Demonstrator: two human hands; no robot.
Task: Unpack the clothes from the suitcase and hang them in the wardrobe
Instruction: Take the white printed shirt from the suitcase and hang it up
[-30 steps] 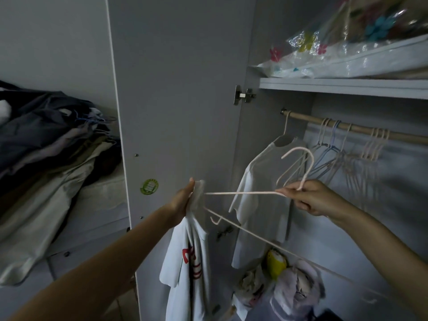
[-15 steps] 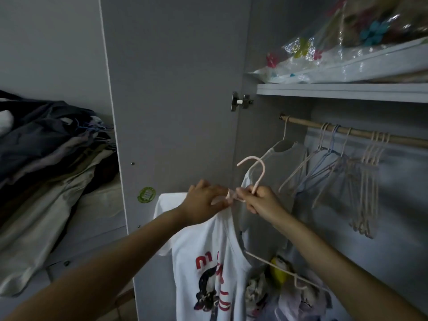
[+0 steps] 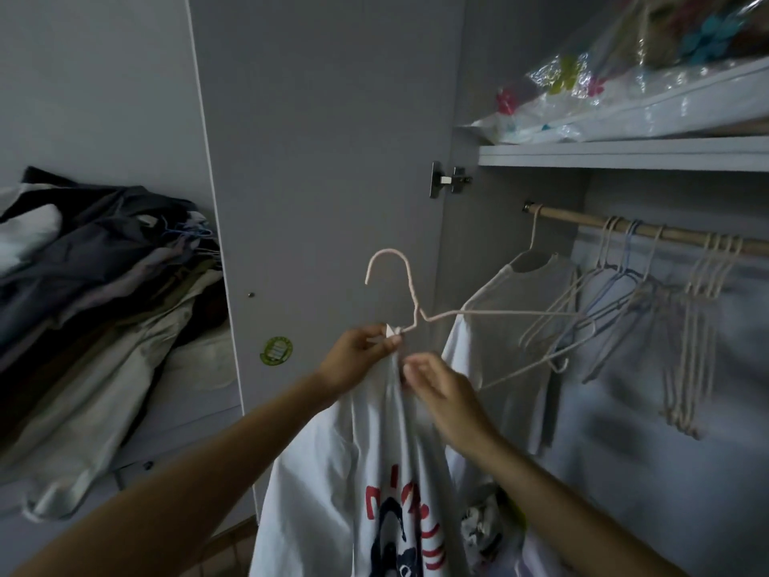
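Note:
A white T-shirt with a red and dark print hangs down in front of me. My left hand pinches its collar together with the left end of a pale wire hanger, whose hook points up and whose other arm sticks out to the right. My right hand grips the shirt's fabric just below and to the right. Behind them the wooden wardrobe rail carries another white T-shirt on a hanger.
Several empty wire hangers hang along the rail. The grey wardrobe door stands open on the left. A pile of clothes lies at far left. A plastic-wrapped package sits on the shelf above.
The hanger has swung up and tilted, its arm now reaching right. My right hand let go of the hanger's neck and dropped to the shirt's fabric. The shirt hangs bunched and narrower.

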